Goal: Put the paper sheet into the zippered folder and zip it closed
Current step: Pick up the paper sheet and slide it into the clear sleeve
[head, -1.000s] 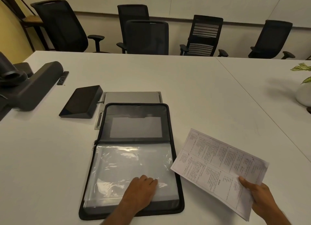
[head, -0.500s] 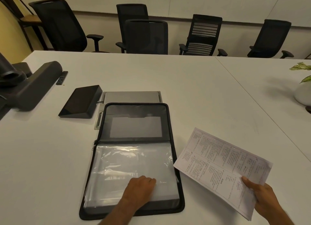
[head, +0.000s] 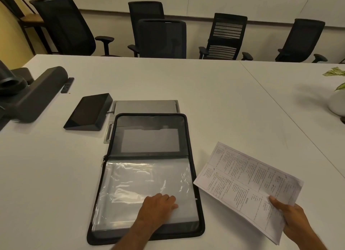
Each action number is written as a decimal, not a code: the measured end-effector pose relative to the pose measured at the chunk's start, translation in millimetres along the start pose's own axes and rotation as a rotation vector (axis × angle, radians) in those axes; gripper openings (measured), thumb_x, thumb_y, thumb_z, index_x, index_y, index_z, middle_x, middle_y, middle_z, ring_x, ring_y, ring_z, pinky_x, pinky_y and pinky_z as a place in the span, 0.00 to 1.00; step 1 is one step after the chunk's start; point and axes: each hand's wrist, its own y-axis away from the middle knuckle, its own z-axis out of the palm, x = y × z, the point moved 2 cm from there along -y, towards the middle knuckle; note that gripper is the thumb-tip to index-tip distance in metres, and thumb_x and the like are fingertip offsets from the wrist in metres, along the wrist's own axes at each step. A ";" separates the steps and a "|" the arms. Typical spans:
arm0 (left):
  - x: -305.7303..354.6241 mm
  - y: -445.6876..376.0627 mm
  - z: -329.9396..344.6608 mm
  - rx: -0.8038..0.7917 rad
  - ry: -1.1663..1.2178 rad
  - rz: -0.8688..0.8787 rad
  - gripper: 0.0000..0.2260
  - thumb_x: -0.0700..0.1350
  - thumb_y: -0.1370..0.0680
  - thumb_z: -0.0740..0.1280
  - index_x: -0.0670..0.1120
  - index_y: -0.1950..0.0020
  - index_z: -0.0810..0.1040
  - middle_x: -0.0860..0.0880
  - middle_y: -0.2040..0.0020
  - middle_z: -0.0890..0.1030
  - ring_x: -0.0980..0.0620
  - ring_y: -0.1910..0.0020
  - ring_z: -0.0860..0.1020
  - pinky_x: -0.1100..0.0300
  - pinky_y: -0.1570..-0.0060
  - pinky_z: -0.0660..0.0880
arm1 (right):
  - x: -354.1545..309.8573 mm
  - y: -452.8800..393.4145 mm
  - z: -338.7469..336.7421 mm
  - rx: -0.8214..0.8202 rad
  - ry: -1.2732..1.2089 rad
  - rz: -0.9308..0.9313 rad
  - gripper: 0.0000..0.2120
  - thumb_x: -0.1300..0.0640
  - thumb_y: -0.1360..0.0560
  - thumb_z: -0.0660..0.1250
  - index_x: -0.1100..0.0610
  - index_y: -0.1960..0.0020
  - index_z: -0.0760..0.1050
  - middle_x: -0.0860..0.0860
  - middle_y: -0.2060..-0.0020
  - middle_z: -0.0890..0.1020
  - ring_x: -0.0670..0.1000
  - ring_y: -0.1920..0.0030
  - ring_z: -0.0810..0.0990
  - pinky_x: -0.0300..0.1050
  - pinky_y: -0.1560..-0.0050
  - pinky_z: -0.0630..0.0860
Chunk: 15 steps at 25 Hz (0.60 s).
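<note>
I note the paper sheet, pinched in the right hand, has drifted slightly rightward; left hand stays flat, ungripping, on the open zippered folder; insertion pending

Dim warm light, soft shadows, wide-angle bowing at edges

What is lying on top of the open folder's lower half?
Clear plastic sleeves cover the zippered folder's lower half, with the left hand flat on them. What is under the sleeves stays unclear.

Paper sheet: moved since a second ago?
Yes. The paper sheet, in the right hand, has slid slightly right, away from the open zippered folder.
</note>
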 end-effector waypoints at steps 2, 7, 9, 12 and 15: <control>2.3 -2.8 0.9 -0.008 0.010 -0.011 0.16 0.52 0.18 0.58 0.51 0.31 0.69 0.48 0.40 0.79 0.48 0.45 0.78 0.54 0.45 0.73 | 0.2 0.1 1.1 0.002 0.007 0.003 0.13 0.64 0.28 0.70 0.56 0.44 0.75 0.60 0.51 0.83 0.64 0.55 0.82 0.56 0.59 0.81; 9.9 -2.1 1.6 -0.054 0.022 -0.034 0.21 0.48 0.19 0.60 0.50 0.25 0.63 0.45 0.35 0.77 0.46 0.39 0.76 0.52 0.38 0.72 | -1.2 0.0 2.5 0.003 0.019 -0.001 0.14 0.65 0.27 0.69 0.57 0.43 0.74 0.60 0.51 0.83 0.65 0.55 0.82 0.59 0.56 0.81; 14.9 -0.5 0.0 -0.026 0.046 -0.004 0.17 0.49 0.19 0.59 0.51 0.30 0.69 0.47 0.37 0.79 0.46 0.41 0.78 0.52 0.41 0.72 | -2.1 1.7 3.5 0.001 0.034 -0.007 0.14 0.64 0.27 0.69 0.57 0.42 0.74 0.60 0.52 0.83 0.65 0.55 0.81 0.58 0.58 0.81; 19.1 5.2 -14.5 0.102 0.067 0.063 0.08 0.53 0.23 0.65 0.53 0.48 0.81 0.53 0.53 0.84 0.52 0.55 0.82 0.56 0.59 0.78 | -1.9 4.5 5.9 -0.008 0.044 -0.007 0.14 0.63 0.27 0.69 0.57 0.42 0.73 0.60 0.52 0.83 0.65 0.55 0.81 0.57 0.59 0.81; 22.1 6.7 -21.3 0.161 0.061 0.122 0.06 0.51 0.34 0.78 0.53 0.60 0.84 0.57 0.63 0.82 0.58 0.65 0.81 0.64 0.75 0.77 | -0.9 6.3 5.6 -0.010 0.054 -0.010 0.15 0.62 0.26 0.69 0.57 0.40 0.73 0.61 0.51 0.82 0.66 0.54 0.81 0.57 0.59 0.81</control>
